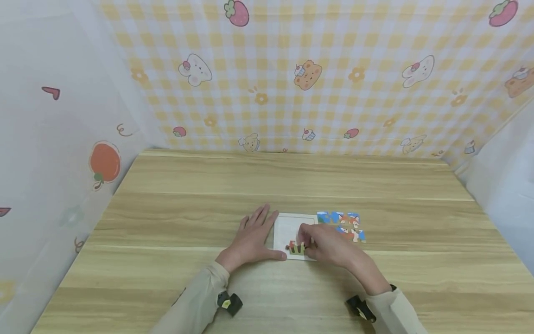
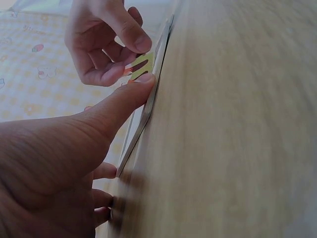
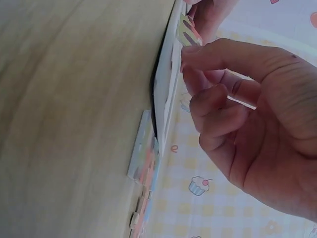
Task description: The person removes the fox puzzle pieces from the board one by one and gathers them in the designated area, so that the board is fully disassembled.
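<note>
Down at the near edge of the white puzzle tray (image 1: 292, 225) sits a green and orange puzzle piece (image 1: 296, 248), and the right hand (image 1: 329, 246) is pinching it between thumb and fingertips, pretty much right on the tray's front edge. From the left wrist view you can see that same piece (image 2: 140, 64) squeezed in those fingers. The left hand (image 1: 254, 236) lies flat with fingers straight, holding nothing, pressing along the tray's left side, thumb tip against the front corner next to the piece. Just right of the tray there's a bunch of loose pieces (image 1: 344, 225), blue and orange, touching each other. Everything's on a wooden table (image 1: 167, 208) with a checked cartoon backdrop (image 1: 308, 74) behind.
</note>
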A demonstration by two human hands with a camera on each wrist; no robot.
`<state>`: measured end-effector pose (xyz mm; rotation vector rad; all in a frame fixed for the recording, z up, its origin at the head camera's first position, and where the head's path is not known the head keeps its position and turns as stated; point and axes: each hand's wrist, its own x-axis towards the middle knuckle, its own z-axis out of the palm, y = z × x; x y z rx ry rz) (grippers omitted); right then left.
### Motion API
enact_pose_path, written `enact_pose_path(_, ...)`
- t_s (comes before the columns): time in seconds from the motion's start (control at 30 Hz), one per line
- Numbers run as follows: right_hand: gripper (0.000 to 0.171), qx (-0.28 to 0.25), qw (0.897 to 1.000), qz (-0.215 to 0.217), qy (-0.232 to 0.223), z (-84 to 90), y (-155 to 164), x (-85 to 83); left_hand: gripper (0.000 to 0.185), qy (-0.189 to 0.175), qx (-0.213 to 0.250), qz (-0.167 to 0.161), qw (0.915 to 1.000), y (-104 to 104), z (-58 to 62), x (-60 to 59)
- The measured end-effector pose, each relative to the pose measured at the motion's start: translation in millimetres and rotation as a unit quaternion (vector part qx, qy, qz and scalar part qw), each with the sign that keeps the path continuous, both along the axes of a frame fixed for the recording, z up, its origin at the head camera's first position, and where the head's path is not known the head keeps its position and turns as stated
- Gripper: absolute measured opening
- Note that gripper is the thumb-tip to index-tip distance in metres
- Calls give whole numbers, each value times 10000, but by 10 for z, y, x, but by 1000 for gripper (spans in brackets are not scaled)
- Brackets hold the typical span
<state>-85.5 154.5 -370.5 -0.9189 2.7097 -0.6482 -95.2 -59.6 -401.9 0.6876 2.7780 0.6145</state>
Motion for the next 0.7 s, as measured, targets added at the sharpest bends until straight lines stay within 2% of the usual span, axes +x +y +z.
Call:
enact_pose_path(0.17,19,-346,9991,-146,-206,63,72,-12,103,48,39,-14,10000,-4,-12,4)
enact_pose_path(0.37,19,-719,9968,-352,-2,118,325,-38,103,80,-21,-19,10000,-2,-14,1)
enact_pose_path(0.7,18,-854,9939,-677,-158,137,825,23,104,41,-25,1,10000,1,0,4)
